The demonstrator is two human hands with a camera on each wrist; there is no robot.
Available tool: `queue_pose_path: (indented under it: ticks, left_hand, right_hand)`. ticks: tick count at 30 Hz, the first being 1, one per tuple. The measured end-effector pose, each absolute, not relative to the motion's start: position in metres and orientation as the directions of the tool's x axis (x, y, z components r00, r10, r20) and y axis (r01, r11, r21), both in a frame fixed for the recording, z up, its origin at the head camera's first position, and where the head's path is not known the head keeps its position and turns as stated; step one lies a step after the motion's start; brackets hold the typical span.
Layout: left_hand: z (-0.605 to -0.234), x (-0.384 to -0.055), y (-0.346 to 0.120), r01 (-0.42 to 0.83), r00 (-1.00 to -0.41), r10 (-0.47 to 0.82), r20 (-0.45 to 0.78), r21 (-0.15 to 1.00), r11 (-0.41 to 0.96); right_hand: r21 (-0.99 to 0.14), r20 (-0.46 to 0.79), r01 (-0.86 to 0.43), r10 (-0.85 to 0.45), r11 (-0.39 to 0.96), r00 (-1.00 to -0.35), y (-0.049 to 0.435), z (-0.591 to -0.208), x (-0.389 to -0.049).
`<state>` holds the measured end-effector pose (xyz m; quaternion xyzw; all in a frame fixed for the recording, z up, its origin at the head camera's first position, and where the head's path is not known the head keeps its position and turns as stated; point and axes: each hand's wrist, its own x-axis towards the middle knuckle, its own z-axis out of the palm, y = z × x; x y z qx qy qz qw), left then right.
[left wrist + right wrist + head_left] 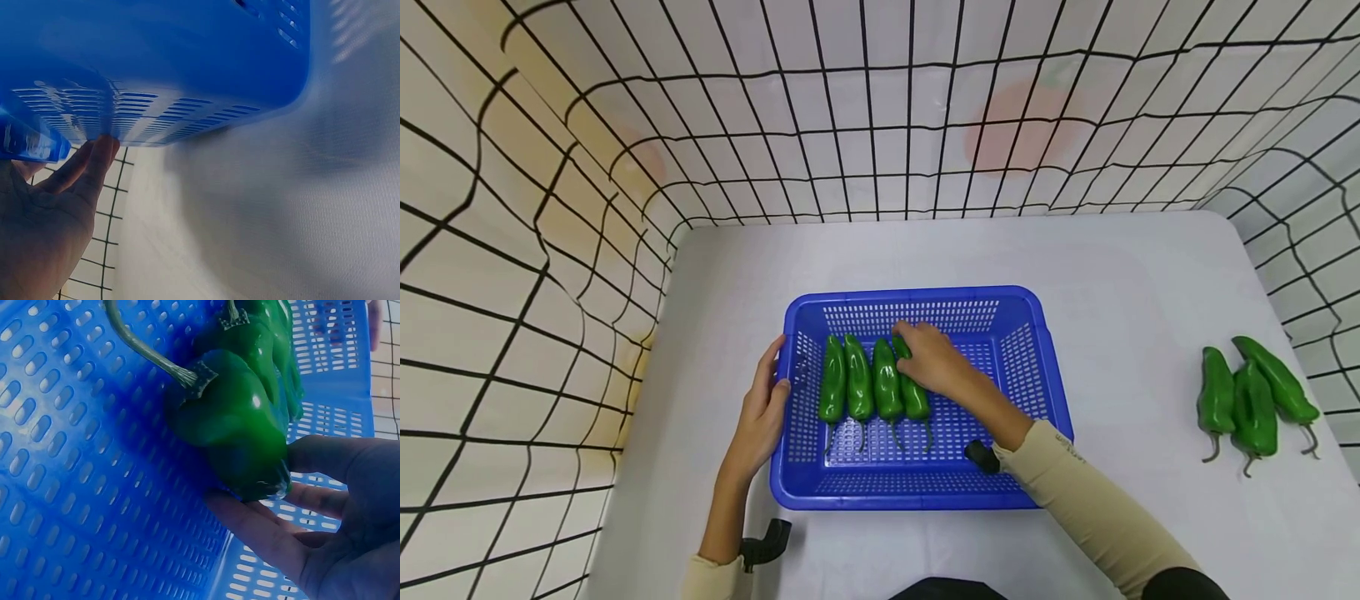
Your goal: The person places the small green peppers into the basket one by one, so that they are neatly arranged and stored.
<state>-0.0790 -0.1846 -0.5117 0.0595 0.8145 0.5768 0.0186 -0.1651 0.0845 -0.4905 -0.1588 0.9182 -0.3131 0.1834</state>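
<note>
A blue perforated plastic basket point(925, 500) holds a row of several green peppers point(859, 383), tips away from me and stems toward me. My right hand point(936, 362) reaches into the basket at the row's right end. Its thumb and fingers hold the tip end of the rightmost green pepper point(231, 419), which lies alongside the others. My left hand point(763, 417) rests at the basket's left side. In the left wrist view, the left hand's straight fingers point(94, 165) touch the outer slotted wall, just below the rim.
To the right, a small group of green peppers point(1255, 408) lies on the white-covered table point(1135, 292). Black wire mesh point(880, 125) stands along the back and both sides. A black wrist mount point(765, 543) sits at the left forearm.
</note>
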Motion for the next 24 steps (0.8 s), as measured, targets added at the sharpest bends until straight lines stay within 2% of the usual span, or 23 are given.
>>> queue_pose_path:
  ticks: [10, 18, 24]
  left_hand:
    - [-0.513, -0.079, -0.185, 0.065, -0.993, 0.117, 0.028, 0.944, 0.324]
    - [-0.512, -0.079, -0.185, 0.065, -0.993, 0.117, 0.029, 0.943, 0.325]
    - [-0.512, -0.079, -0.185, 0.068, -0.992, 0.119, 0.03, 0.943, 0.327]
  right_hand:
    - [-0.609, -0.258, -0.166, -0.391, 0.776, -0.884, 0.089, -0.486, -0.164]
    - [-0.596, -0.19, -0.223, -0.406, 0.771, -0.894, 0.096, -0.482, -0.163]
    - [-0.594, -0.168, -0.217, -0.383, 0.774, -0.908, 0.106, -0.469, -0.163]
